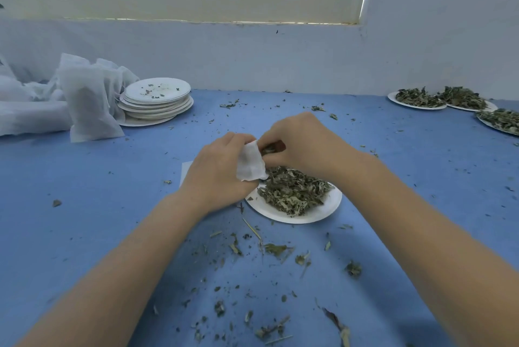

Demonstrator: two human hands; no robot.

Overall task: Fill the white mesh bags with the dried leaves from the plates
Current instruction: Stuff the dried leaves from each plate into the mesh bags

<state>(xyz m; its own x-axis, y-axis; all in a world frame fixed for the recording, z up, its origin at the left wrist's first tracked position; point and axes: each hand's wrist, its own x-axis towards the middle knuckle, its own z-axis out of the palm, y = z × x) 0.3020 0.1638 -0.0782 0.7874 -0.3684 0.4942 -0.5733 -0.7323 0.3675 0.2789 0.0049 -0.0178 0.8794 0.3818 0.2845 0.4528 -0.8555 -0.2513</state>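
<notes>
At frame centre the left hand [216, 171] grips a small mesh bag [250, 162] above the far-left rim of a plate [323, 210] of leaves [292, 189]. The right hand [297, 141] pinches leaves at the bag's mouth. Open blue table [84, 206] lies left; stacked plates [156, 102] and spare bags [87, 94] sit upper left, full plates [415, 99] upper right.

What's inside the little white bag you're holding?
At the mouth of the little white bag, the right hand pinches some dried leaves. The left hand holds the bag. Deeper inside is hidden by the cloth.
</notes>
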